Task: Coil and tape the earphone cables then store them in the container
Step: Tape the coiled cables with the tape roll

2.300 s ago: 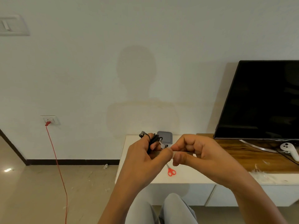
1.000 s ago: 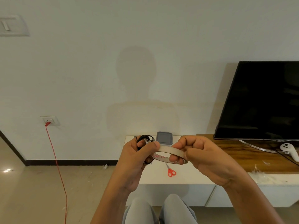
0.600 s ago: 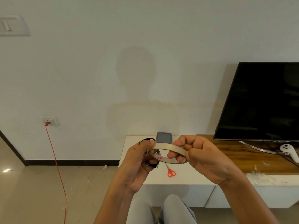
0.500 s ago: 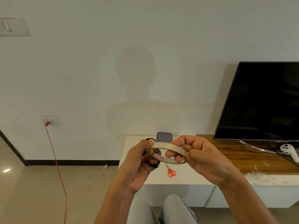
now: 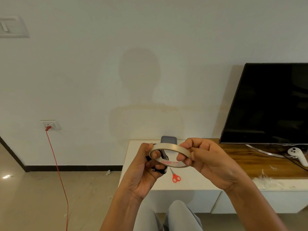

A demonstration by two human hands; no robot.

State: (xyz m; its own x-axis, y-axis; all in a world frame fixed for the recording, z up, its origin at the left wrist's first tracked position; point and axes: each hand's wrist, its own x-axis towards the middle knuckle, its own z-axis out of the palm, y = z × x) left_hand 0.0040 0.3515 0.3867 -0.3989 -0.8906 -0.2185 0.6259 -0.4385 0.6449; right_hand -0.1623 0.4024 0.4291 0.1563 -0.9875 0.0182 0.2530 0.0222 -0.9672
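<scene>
Both hands are raised in front of a white cabinet (image 5: 191,184). My left hand (image 5: 143,170) grips a coiled black earphone cable (image 5: 164,164), mostly hidden in its palm, and its thumb touches the left rim of a beige tape roll (image 5: 170,147). My right hand (image 5: 205,162) pinches the right side of that roll, thumb on top and fingers inside the ring. Behind the hands a grey container (image 5: 168,140) stands at the cabinet's back edge. Red-handled scissors (image 5: 175,176) lie on the cabinet below the roll.
A black TV (image 5: 270,104) stands on a wooden top (image 5: 260,162) to the right, with a white controller (image 5: 298,154) by its stand. A red cable (image 5: 56,165) runs from a wall socket (image 5: 50,125) down to the floor. My knees (image 5: 166,217) are below.
The tape roll came up between my hands and tilted to show its inner ring. My left hand shifted the coiled cable lower into its palm and its thumb moved onto the roll's rim.
</scene>
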